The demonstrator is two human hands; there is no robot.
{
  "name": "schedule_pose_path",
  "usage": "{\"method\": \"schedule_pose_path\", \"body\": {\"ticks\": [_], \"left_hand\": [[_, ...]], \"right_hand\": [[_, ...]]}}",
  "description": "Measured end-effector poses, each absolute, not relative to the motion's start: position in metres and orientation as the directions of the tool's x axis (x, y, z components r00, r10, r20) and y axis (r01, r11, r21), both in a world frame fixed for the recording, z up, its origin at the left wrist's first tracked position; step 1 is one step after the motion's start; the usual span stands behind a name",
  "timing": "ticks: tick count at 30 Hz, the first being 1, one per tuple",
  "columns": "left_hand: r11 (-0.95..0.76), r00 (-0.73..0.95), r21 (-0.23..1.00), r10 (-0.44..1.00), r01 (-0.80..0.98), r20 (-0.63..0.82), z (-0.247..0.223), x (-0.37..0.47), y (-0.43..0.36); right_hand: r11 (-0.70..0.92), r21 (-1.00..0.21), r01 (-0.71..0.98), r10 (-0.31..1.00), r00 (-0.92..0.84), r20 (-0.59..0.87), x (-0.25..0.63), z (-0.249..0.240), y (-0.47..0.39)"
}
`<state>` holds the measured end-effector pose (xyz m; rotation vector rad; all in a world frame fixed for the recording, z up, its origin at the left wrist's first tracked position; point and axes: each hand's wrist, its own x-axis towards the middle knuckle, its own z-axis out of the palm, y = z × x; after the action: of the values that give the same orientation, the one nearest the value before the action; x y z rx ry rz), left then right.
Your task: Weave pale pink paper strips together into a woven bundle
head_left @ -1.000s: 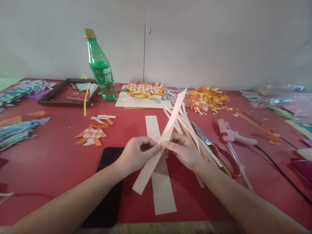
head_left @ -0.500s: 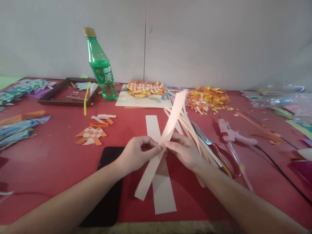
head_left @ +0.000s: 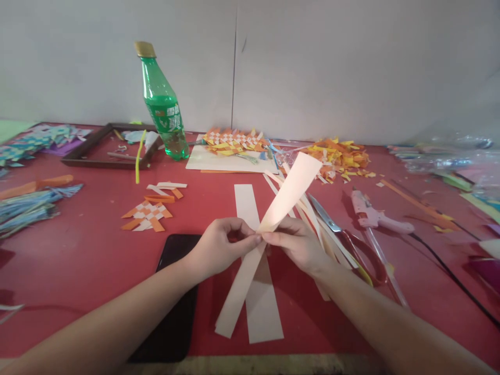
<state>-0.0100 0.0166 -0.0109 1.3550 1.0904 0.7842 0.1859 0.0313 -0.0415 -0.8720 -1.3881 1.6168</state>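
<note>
A red tabletop (head_left: 97,271) meets a pale wall (head_left: 312,67). Above its near middle, a cream paper strip (head_left: 292,190) is pinched partway along by the left hand (head_left: 226,247) and the right hand (head_left: 299,245), their fingertips close together; its upper end curves off to the right. Beneath it, a flat white strip (head_left: 266,315) lies crosswise. A black phone (head_left: 172,323) lies partly under the left forearm (head_left: 128,308). Narrow strips (head_left: 339,249) and scissors (head_left: 324,213) lie beside the right hand, with a pink glue gun (head_left: 363,208) beyond. Farther back stands a green bottle (head_left: 164,104).

Craft workspace with paper strips (head_left: 291,190), scissors (head_left: 335,227), glue gun (head_left: 370,214)
</note>
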Motion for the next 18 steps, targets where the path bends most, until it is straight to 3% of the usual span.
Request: {"method": "schedule_pose_path", "body": {"ticks": [18], "left_hand": [[0.109, 0.351, 0.985, 0.924, 0.134, -0.15, -0.01, -0.01, 0.016]], "right_hand": [[-0.042, -0.986, -0.159, 0.897, -0.44, 0.032, 0.182, -0.034, 0.032]]}}
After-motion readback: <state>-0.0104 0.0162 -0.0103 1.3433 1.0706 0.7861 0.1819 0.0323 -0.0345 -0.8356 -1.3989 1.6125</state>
